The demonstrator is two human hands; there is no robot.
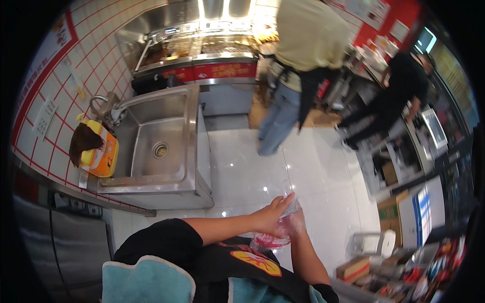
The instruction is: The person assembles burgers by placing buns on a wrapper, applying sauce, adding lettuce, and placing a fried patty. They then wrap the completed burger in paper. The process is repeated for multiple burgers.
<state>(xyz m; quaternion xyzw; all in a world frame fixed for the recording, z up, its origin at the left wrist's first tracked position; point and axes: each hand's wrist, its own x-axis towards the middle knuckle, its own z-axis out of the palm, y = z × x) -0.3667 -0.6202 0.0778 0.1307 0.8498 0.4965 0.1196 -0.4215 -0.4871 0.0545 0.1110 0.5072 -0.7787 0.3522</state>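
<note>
Before my body, a clear plastic bag (271, 241) with pink-red print or contents is bunched between my two hands. My left hand (269, 216) grips it from the left, with one finger stretched along its upper part. On the other side my right hand (297, 222) holds the same bag; its fingers are partly hidden behind film and the left hand. A whitish part of the bag near the fingertips bears small writing. What is inside cannot be made out.
At left stands a steel sink (161, 130) with a tap (102, 102) and an orange-yellow jug (102, 149) draped with a brown cloth. Fryers (223, 45) line the back. Two people (310, 41) stand ahead and at right. Boxes (353, 269) and packets crowd the lower right.
</note>
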